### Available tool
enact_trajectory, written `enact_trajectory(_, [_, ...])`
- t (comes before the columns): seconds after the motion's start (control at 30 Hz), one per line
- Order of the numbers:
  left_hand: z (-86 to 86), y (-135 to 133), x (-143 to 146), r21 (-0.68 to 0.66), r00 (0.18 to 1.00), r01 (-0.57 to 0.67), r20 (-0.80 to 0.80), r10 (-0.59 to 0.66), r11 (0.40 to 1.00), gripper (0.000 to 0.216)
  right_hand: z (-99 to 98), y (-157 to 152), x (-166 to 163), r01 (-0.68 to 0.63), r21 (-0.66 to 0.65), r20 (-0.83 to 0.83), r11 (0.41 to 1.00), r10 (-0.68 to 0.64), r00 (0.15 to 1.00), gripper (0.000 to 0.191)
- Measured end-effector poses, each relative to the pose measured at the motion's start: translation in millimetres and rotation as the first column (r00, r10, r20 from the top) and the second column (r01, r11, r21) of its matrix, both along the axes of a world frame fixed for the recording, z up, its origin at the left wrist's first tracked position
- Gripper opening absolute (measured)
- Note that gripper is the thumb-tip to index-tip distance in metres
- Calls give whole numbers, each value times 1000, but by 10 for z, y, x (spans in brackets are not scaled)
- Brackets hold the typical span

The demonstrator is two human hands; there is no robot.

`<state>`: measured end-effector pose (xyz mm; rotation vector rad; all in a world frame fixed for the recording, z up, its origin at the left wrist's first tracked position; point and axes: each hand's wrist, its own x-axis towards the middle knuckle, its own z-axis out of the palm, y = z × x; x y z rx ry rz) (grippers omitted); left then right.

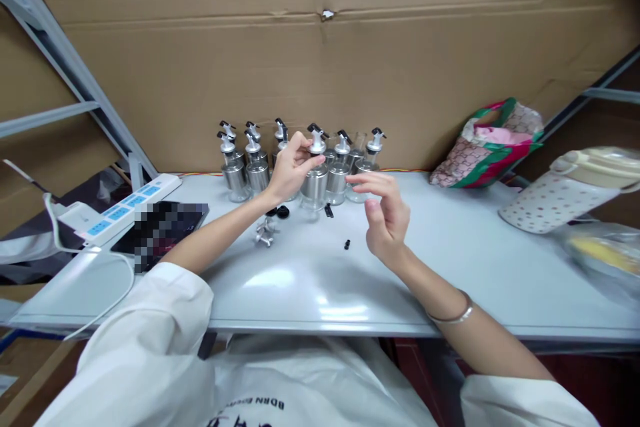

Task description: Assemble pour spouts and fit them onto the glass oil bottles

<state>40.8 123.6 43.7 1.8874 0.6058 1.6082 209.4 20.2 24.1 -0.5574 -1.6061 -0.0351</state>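
Observation:
My left hand (294, 168) pinches the neck of an oil bottle (315, 185), just under its silver pour spout with a black flip lid. The bottle is upright, glass with a steel sleeve. My right hand (386, 213) is held to the right of it, fingers apart and holding nothing. Several similar oil bottles (259, 177) stand in rows behind and on both sides. Loose silver spout parts (266, 232) lie nearer me on the left, beside a black round cap (283, 212). Small black pieces (347, 245) rest on the tabletop between my hands.
A white power strip (133, 208) and a dark tablet-like device (167, 227) lie at the left, with a white cable. On the right are a patterned bag (487, 143), a dotted thermos jug (560, 190) and a plastic-wrapped item (605, 253). Cardboard (320, 73) stands behind the table.

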Motion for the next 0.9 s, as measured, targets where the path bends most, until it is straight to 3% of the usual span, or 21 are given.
enact_trajectory(0.27, [-124, 162, 75, -10, 996, -40, -86, 39, 999, 22, 23, 16, 36, 64, 5, 17, 998, -64, 998, 19])
enact_trajectory(0.57, [-314, 393, 72, -64, 969, -188, -177, 174, 980, 23, 35, 85, 67, 86, -68, 13, 994, -86, 996, 16])
enact_trajectory(0.77, [-217, 486, 116, -89, 936, -258, -271, 226, 962, 29, 35, 99, 70, 129, -63, 32, 990, -127, 991, 15])
enact_trajectory(0.9, [-92, 437, 87, -196, 912, -248, -377, 160, 949, 39, 32, 98, 58, 163, -41, 81, 986, -160, 984, 13])
